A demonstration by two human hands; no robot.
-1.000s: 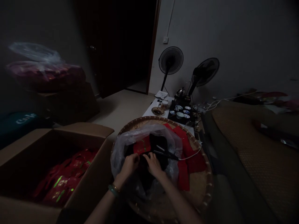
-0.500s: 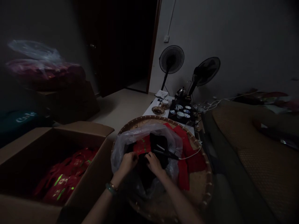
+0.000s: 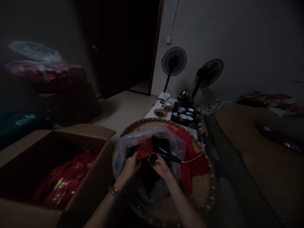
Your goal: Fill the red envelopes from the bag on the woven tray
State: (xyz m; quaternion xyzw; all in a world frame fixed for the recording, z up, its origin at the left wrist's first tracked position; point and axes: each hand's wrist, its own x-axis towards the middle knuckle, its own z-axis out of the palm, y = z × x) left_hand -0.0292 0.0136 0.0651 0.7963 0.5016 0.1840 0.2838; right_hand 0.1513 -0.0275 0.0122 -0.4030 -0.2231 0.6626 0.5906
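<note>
Both my hands are inside a clear plastic bag (image 3: 123,148) that lies in a round woven basket tray (image 3: 206,196). My left hand (image 3: 130,166) is closed with its fingers on the lower edge of a red printed piece (image 3: 144,148). My right hand (image 3: 160,166) is closed in a pinch on a small dark thing I cannot make out. A dark tool with a white cord (image 3: 169,156) lies just beyond my right hand. Red flat pieces (image 3: 190,148) are spread over the tray to the right of the bag.
An open cardboard box (image 3: 95,133) with red packets (image 3: 64,183) stands at the left. Beyond the tray a low table holds a tea set (image 3: 184,114). Two standing fans (image 3: 174,61) are by the wall. A sofa (image 3: 261,152) runs along the right.
My hands have shifted slightly farther into the bag. The left fingers now reach the red piece, and the right hand has lifted a little with a dark thing pinched.
</note>
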